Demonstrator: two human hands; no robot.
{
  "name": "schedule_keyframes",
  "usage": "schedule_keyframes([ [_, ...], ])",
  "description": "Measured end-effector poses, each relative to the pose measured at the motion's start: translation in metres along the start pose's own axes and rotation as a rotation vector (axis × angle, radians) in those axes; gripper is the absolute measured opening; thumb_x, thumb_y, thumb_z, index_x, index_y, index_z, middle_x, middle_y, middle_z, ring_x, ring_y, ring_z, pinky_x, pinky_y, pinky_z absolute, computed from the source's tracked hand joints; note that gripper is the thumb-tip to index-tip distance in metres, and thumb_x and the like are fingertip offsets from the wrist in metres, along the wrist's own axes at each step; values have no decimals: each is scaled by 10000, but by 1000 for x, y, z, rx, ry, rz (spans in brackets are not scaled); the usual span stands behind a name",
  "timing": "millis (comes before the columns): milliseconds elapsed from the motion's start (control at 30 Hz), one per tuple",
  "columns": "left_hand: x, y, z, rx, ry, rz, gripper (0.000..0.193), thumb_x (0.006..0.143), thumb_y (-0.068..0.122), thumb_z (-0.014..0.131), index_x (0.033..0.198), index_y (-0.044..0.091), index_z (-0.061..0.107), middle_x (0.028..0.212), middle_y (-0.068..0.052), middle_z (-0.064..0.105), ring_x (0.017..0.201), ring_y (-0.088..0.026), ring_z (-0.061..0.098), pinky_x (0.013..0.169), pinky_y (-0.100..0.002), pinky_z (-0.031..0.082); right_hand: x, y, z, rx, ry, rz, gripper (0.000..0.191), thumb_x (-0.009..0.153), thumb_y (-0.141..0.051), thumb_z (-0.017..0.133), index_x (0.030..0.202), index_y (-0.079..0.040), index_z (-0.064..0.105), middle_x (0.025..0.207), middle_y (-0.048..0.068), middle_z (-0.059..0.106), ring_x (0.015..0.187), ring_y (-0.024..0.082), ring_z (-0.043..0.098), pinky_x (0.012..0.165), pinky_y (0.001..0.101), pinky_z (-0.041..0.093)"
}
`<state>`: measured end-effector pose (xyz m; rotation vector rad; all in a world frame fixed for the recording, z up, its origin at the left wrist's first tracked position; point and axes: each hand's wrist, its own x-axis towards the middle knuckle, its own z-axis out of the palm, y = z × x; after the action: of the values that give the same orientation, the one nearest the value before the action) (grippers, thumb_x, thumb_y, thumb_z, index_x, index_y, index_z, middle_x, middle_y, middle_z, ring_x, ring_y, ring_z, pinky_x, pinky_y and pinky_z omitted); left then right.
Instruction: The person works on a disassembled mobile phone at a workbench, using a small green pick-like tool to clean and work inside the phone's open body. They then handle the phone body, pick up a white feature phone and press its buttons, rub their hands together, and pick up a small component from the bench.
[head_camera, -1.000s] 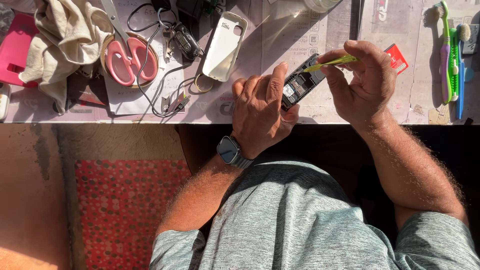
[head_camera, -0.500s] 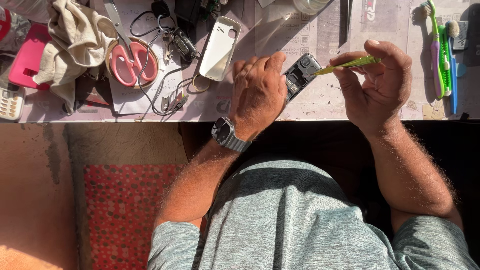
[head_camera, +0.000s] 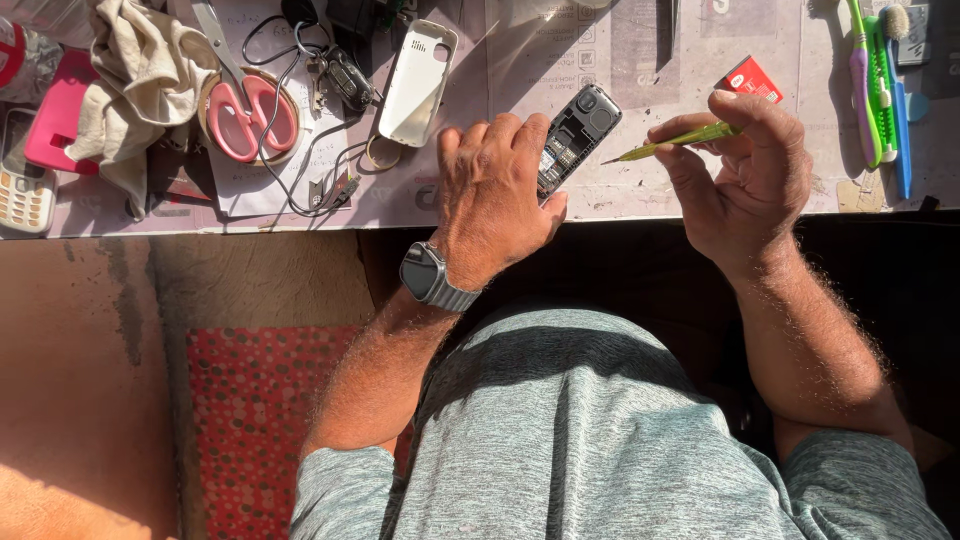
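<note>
the left hand (head_camera: 495, 200) presses a small dark phone (head_camera: 575, 135) flat on the desk (head_camera: 640, 190), its grip clenched on the lower half. the phone lies tilted, back cover off, showing a label and silvery inner parts. the right hand (head_camera: 745, 175) pinches a thin yellow-green tool (head_camera: 675, 142), tip just beside the phone. a white cover (head_camera: 415, 85) lies near.
</note>
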<state>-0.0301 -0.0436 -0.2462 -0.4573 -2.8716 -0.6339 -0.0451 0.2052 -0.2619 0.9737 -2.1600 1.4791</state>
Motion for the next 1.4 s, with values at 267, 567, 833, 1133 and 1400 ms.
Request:
schedule_keyframes([
  [267,-12,7,26,46,182,-50,764,748,452,838,1276,-26,563,983,-136,651,907,-261,585,864,-461,378,2,-9,3,-14,-5,-16,492,1102,133,653,1459,-4,344,1170,169,631,1076,314,736,920,380,660],
  [567,10,-15,23,-22,6,192,676,757,177,748,1417,106,621,1307,-142,581,1205,-305,517,1021,-501,373,-5,-5,-6,-113,6,-32,489,1116,128,670,1465,-7,357,1078,193,673,1059,286,756,878,342,672],
  [833,36,-33,19,-69,-215,290,511,732,284,832,1234,250,742,1573,-185,375,1495,-425,191,1192,-651,-96,-19,0,0,-125,14,32,454,1170,84,660,1466,-60,346,1100,179,724,1074,244,768,896,309,666],
  [1133,27,-41,22,-133,-76,397,578,809,441,872,1291,154,736,1276,-51,593,1289,-270,465,1148,-496,256,-19,19,7,-97,52,16,514,1181,77,639,1492,-94,268,1136,197,704,1104,238,750,931,310,658],
  [1400,30,-43,22,-165,-49,431,594,809,476,869,1278,130,752,1198,-13,621,1223,-237,489,1098,-449,304,-17,34,20,-48,129,-20,501,1152,91,641,1482,-78,305,1110,218,668,1054,237,744,902,326,668],
])
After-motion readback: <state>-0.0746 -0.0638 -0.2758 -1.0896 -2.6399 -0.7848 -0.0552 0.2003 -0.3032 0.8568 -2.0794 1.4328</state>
